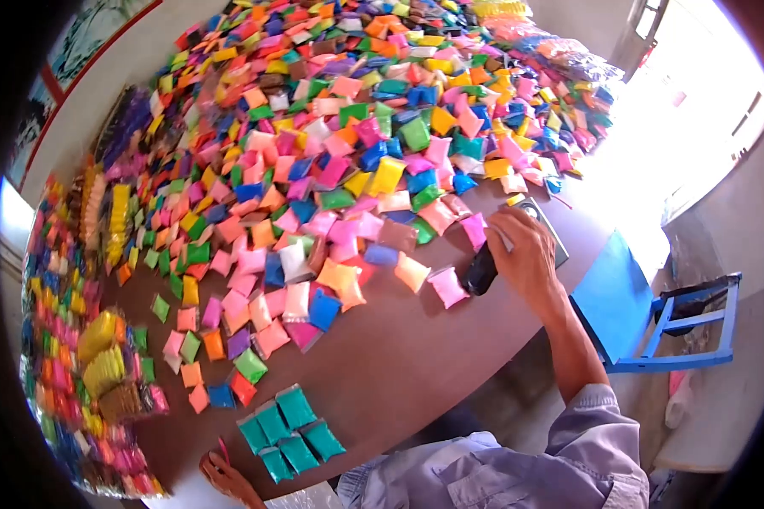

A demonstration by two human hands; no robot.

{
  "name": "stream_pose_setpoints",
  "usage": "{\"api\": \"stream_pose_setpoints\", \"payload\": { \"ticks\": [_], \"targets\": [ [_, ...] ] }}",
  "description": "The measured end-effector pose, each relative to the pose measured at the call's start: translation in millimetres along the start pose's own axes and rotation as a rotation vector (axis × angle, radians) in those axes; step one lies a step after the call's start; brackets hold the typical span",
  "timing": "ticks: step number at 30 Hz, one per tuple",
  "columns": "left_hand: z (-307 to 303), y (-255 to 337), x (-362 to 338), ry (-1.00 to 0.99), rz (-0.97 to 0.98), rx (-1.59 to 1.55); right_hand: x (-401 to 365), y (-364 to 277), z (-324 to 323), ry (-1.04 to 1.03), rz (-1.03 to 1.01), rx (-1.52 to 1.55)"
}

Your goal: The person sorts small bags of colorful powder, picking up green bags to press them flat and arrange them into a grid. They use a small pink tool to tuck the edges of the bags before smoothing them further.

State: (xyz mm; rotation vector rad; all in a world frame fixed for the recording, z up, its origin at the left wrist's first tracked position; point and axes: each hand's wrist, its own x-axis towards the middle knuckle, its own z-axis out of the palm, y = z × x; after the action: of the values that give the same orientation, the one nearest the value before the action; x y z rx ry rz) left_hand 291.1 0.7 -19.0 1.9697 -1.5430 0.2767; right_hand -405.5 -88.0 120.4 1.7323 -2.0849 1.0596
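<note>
The right hand (526, 254) is closed around a black object (481, 273) near the table's (399, 356) edge, just beside a pink packet (446, 286); the left hand (227, 477) lies low near the teal packets (290, 431), its grip impossible to tell; a blue chair (620, 297) stands beside the table.

Packets (339, 202) glossy plastic; device (481, 273) black glossy plastic; tabletop (416, 356) smooth brown, faint sheen; chair (611, 305) blue-painted, matt; sleeve (594, 441) matt cloth.

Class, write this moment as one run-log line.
right hand holds dark object | left hand at edge of table, near teal packets | coloured packets cover far side
</note>
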Motion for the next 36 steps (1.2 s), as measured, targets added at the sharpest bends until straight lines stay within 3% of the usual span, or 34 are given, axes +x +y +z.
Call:
{"api": "stream_pose_setpoints", "payload": {
  "ticks": [5, 16, 19, 22, 28, 33, 36],
  "targets": [
    [-9.3, 39.1, 3.5, 0.021, 0.017, 0.242, 42.1, 66.9, 9.1, -0.09, 0.271, -0.112],
    [-8.0, 50.8, 5.3, 0.021, 0.033, 0.273, 85.2, 129.0, 49.2, -0.174, 0.317, -0.149],
    [-5.3, 49.0, 4.0, 0.081, 0.132, 0.298, 102.6, 134.3, 74.3, -0.142, 0.37, -0.059],
    [-8.8, 55.1, 6.1, 0.014, 0.028, 0.21, 117.9, 142.3, 97.4, -0.149, 0.424, -0.032],
    [-1.5, 32.6, 1.4, 0.082, 0.077, 0.2, 124.1, 161.1, 134.0, -0.046, 0.608, 0.219],
    [-3.1, 26.0, 1.6, 0.0, -0.038, 0.173, 102.0, 121.7, 89.8, 0.007, 0.785, 0.569],
    [0.8, 6.1, 1.0, 0.002, -0.01, 0.135, 73.7, 112.6, 70.1, -0.04, 0.78, 0.567]
  ]
}}
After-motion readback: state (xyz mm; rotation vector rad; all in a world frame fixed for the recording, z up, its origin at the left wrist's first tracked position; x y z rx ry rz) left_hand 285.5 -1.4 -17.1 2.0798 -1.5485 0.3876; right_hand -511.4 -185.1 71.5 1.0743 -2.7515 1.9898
